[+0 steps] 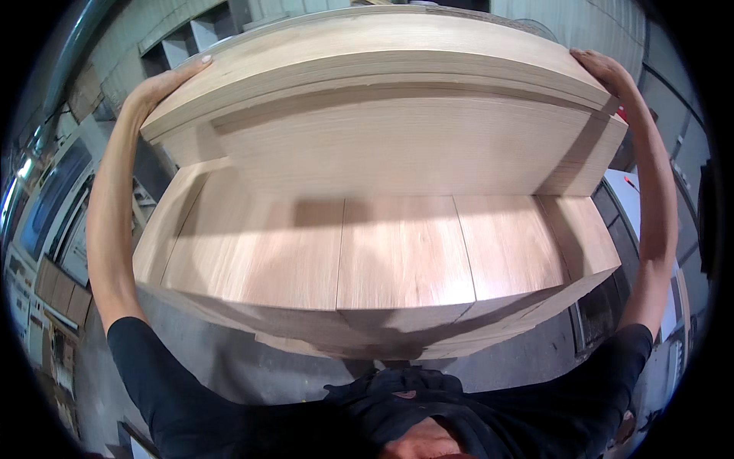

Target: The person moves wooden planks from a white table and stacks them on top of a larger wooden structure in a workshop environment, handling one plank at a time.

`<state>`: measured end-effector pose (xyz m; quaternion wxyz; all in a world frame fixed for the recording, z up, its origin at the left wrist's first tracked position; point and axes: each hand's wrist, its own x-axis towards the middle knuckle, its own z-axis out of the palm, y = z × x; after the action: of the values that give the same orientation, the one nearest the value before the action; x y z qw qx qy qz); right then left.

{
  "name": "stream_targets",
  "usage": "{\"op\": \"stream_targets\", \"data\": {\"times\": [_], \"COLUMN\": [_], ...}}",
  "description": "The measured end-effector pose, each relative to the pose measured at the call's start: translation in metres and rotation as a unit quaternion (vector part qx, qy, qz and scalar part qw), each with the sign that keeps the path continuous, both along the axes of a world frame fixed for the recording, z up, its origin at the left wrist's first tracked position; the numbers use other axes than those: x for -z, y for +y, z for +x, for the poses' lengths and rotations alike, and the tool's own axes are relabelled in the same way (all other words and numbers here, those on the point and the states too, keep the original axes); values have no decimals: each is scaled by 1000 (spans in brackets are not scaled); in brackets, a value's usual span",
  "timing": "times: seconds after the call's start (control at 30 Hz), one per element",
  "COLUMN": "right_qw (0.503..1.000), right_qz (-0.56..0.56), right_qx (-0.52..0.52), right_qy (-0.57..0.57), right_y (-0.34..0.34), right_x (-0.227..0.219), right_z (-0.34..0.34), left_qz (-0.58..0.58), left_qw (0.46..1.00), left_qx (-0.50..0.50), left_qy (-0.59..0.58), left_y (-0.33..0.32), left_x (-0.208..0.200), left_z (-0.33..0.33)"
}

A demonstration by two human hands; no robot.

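A wide, pale wood-grain panel (367, 50) lies across the top of an upright wood-grain back (382, 149), with more board edges layered beneath it. My left hand (167, 86) grips the left end of the panel, its thumb on the top face and its other fingers mostly hidden. At the far right end, my right hand (608, 70) curls over the panel's corner, with part of its fingers out of sight. Both arms are stretched wide. Below stands a deeper wood-grain base (405, 252), its top crossed by several seams and nearer to my body.
Grey floor (527, 348) shows around the base. On the right are a white surface (627, 195) with a small orange item and dark metal framing. Boards (61, 291) and machine-like equipment stand on the left. Pale walls and shelving (187, 42) rise behind.
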<state>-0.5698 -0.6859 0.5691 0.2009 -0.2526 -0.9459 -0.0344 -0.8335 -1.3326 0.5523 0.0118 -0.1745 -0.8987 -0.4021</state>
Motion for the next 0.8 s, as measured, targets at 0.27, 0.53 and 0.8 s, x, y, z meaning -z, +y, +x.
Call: {"op": "stream_targets", "data": {"times": [0.27, 0.53, 0.8], "right_qw": [994, 909, 810], "right_qz": [-4, -237, -332], "right_qx": [91, -177, -319], "right_qy": [-53, 294, 363], "right_y": [45, 60, 17], "right_x": [-11, 56, 137], "right_z": [-1, 105, 106], "left_qz": [-33, 292, 216], "left_qw": [999, 949, 958], "left_qx": [-4, 116, 139], "left_qy": [-13, -17, 129], "left_y": [41, -77, -70], "left_x": [14, 55, 101], "left_z": [-59, -78, -30]}}
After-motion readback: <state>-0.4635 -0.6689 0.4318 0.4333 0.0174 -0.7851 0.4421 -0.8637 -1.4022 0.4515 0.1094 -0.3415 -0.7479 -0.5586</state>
